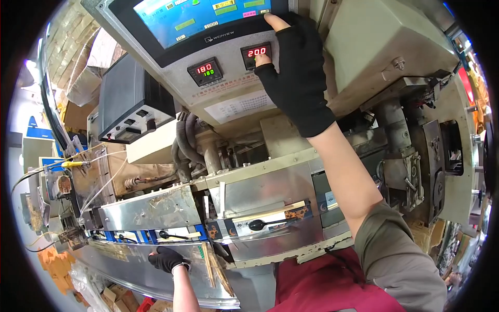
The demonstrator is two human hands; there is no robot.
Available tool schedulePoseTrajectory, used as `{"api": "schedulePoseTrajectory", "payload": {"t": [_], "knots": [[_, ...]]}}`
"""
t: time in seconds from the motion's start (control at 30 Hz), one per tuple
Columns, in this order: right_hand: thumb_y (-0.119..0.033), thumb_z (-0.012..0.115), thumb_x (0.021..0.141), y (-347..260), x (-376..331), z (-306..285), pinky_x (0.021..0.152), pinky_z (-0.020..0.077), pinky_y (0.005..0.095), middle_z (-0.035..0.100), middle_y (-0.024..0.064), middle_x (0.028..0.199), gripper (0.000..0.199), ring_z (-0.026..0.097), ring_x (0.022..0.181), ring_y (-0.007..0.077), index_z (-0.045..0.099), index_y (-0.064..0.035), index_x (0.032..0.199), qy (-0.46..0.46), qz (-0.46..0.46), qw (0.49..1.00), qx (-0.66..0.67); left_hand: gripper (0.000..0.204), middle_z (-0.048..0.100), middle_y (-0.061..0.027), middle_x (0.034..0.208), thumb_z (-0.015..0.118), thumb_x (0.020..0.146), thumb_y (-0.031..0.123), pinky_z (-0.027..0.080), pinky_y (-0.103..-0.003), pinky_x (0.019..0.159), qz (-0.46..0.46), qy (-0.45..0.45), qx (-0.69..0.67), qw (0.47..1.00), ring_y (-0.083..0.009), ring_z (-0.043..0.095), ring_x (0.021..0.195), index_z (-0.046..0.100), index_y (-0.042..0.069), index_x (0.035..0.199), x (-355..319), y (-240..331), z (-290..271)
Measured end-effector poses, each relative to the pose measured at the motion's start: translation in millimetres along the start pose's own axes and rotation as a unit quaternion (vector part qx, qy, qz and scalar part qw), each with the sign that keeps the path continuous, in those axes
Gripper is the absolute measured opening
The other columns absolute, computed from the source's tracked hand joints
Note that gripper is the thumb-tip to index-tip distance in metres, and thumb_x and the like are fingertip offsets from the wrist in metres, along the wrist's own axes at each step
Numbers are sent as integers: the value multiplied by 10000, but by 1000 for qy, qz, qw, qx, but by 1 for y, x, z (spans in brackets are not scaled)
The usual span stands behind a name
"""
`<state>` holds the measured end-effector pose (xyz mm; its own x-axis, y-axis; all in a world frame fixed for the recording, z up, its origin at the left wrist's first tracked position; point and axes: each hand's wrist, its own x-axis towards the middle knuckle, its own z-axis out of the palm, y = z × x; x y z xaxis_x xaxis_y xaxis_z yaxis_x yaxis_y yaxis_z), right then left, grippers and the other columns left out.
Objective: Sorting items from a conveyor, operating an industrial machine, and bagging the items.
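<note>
My right hand, in a black fingerless glove, is raised to a machine's control panel. Its index fingertip meets the lower right edge of the touchscreen, and the thumb lies over a small red digital display; the fingers are apart and hold nothing. My left hand, gloved likewise, is low over a metal tray beside the conveyor; its fingers are mostly hidden. Just beyond it, a black plastic spoon lies in a blue-walled conveyor slot. Another black spoon lies beside pale wooden chopsticks farther right.
Loose wooden sticks lie at the tray's right end. A second display is lit on the panel. At left stands a dark ribbed control box, near grey hoses. Metal machinery rises at right; cardboard boxes are below.
</note>
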<state>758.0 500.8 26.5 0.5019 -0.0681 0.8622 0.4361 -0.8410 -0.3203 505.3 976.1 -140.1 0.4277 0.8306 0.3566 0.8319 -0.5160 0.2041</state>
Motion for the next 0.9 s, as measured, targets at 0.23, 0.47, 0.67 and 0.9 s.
{"api": "schedulePoseTrajectory", "payload": {"t": [0.23, 0.47, 0.67, 0.9], "knots": [[-56, 662, 692, 4, -2, 6, 915, 387, 407, 458, 166, 1172, 600, 456, 1079, 337, 463, -115, 1255, -10, 31, 999, -37, 362, 563, -252, 1008, 491, 849, 294, 436, -464, 779, 19, 20, 7, 1000, -413, 555, 893, 482, -8, 1049, 0, -5, 3], [-42, 646, 702, -2, 4, -2, 915, 381, 402, 478, 139, 1140, 584, 460, 1066, 325, 457, -101, 1251, -22, 41, 999, -9, 356, 561, -252, 962, 494, 843, 292, 434, -456, 774, 61, 45, 25, 997, -412, 548, 868, 480, -18, 1018, 6, -18, 16], [-28, 636, 697, -3, 0, 0, 920, 379, 394, 467, 141, 1155, 583, 447, 1075, 321, 449, -86, 1246, -31, 44, 999, -10, 319, 552, -255, 971, 476, 824, 249, 424, -468, 785, 81, 37, 30, 996, -414, 539, 876, 489, -25, 987, 5, -15, 11], [-14, 630, 690, -4, -1, 1, 946, 371, 389, 447, 144, 1197, 593, 431, 1117, 319, 441, -84, 1248, -40, 46, 998, 1, 339, 536, -258, 1006, 473, 823, 243, 416, -464, 806, 75, 29, 32, 996, -411, 527, 905, 471, -31, 1021, 4, -12, 8]]}}
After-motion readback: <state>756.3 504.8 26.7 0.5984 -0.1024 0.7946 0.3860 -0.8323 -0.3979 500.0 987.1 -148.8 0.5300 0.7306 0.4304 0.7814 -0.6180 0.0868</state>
